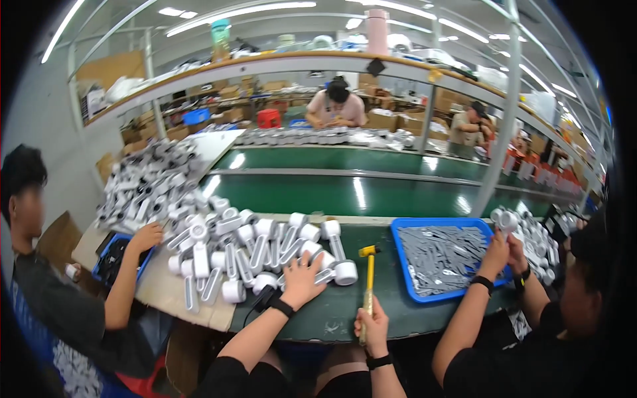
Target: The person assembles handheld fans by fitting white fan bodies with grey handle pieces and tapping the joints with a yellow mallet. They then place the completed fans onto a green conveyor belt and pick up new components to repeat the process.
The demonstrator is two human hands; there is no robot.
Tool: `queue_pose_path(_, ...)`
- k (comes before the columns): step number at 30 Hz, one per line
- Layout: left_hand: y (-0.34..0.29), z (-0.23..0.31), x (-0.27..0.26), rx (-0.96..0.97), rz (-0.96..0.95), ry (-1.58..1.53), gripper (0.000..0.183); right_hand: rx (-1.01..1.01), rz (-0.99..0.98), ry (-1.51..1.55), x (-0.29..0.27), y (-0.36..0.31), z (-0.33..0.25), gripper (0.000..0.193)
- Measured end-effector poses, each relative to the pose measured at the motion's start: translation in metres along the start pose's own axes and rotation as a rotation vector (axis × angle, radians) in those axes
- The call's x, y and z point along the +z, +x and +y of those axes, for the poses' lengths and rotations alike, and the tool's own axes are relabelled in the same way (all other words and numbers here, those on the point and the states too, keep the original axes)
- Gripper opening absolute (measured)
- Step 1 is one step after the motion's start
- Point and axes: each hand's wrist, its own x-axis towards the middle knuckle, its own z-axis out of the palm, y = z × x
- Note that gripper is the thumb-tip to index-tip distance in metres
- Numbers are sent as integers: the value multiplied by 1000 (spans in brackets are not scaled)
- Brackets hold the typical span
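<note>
My right hand (pixel 373 326) is closed round the handle of a small hammer (pixel 369 282) with a yellow shaft, held upright with its dark and yellow head at the top. My left hand (pixel 302 280) lies with fingers spread over the near right part of a heap of white plastic parts (pixel 232 249). Each part has a round cup-like end and a flat handle with a grey slot. Beside the left fingers rests one such white part (pixel 345 272), its round end toward the hammer. What lies under the left palm is hidden.
On the right, a blue tray (pixel 398 232) holds many grey strips; a co-worker's hands (pixel 501 255) hold a white part over its edge. At left, another person's hand (pixel 147 237) is above a blue bin (pixel 101 275). Beyond runs a green conveyor (pixel 298 189) under a shelf (pixel 265 65).
</note>
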Motion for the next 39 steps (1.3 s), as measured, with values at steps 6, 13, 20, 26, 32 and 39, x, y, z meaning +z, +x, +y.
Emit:
queue_pose_path(6, -4, -8, -4, 3, 26, -24, 90, 56, -46, 36, -2, -7, -8, 58)
queue_pose_path(13, -2, -30, -5, 59, 34, -87, 89, 36, -33, 39, -4, -10, -9, 58)
queue_pose_path(20, 3, -42, -9, 115, 23, -104, 88, 34, -26, 43, -8, -6, -9, 59)
queue_pose_path(26, 8, -53, -8, 90, -9, -129, 89, 39, -38, 14, -7, -6, -10, 60)
queue_pose_path(32, 8, -57, -4, 76, 38, -141, 89, 40, -28, 36, -7, -6, -8, 60)
queue_pose_path(39, -3, -45, 0, -4, 59, -76, 98, 6, -55, -6, -1, -3, -7, 61)
